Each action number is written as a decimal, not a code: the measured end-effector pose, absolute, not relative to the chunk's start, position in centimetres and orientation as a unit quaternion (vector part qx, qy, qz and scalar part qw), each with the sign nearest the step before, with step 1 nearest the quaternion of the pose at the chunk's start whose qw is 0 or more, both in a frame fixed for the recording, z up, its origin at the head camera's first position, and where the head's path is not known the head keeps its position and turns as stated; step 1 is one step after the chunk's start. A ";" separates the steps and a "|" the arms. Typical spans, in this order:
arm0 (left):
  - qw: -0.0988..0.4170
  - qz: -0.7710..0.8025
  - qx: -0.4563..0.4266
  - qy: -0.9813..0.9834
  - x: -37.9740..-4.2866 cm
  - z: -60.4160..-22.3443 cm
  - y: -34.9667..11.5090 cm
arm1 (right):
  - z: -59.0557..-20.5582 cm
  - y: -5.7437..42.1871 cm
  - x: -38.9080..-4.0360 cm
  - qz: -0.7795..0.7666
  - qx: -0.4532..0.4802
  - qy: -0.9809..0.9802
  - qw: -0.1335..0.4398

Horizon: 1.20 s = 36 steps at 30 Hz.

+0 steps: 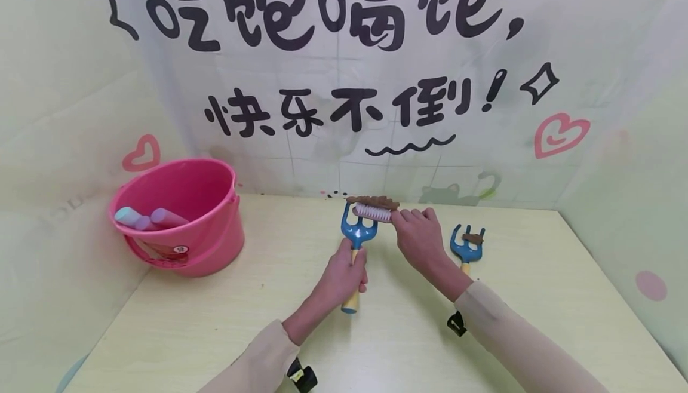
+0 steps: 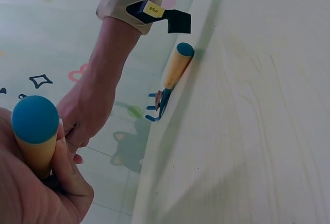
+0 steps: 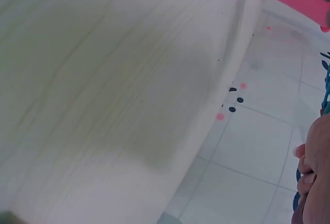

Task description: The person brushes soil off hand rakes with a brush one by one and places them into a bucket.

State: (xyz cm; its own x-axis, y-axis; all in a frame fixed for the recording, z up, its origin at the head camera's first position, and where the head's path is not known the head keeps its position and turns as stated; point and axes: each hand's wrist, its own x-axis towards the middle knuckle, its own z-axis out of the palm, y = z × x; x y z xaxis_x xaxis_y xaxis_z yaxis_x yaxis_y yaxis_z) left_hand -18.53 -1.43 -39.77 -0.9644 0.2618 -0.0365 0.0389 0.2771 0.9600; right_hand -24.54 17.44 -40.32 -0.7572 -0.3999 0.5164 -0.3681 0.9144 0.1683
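In the head view my left hand (image 1: 340, 272) grips the wooden handle of a small garden fork with a blue three-tined head (image 1: 359, 235), held up over the table. Its blue handle end (image 2: 35, 120) fills the left of the left wrist view. My right hand (image 1: 421, 236) holds a scrub brush (image 1: 372, 212), its pale bristles up against the tines. Brown, dirt-like matter (image 1: 376, 201) sits along the tine tips, just above the brush. A second blue fork (image 1: 466, 252) lies to the right, partly behind my right forearm, with a brown lump (image 1: 473, 238) on its tines.
A pink bucket (image 1: 223, 243) stands at the back left of the table, with pastel rolled or tube-like pieces (image 1: 168, 218) inside. A printed sheet (image 1: 322, 160) hangs along the table's (image 1: 177, 333) back edge. Small dark specks dot the tabletop.
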 end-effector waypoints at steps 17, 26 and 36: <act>0.093 0.604 0.099 0.786 -18.9 -39.7 -1.4 | -40.9 18.0 -24.6 -0.031 0.225 -0.932 0.281; 0.091 0.599 0.088 0.790 -19.1 -40.4 -1.9 | -41.3 18.6 -24.6 -0.027 0.239 -0.931 0.276; 0.094 0.594 0.072 0.795 -19.2 -40.7 -2.9 | -41.3 20.1 -24.8 0.017 0.214 -0.935 0.282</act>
State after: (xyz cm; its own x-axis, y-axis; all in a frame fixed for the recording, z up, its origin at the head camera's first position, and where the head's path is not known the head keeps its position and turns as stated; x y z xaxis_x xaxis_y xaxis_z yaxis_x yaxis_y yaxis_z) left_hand -19.18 -2.92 -40.73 -0.9722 0.2253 -0.0636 0.0029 0.2831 0.9591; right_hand -24.80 20.07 -41.34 -0.7492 -0.3911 0.5346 -0.4107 0.9075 0.0883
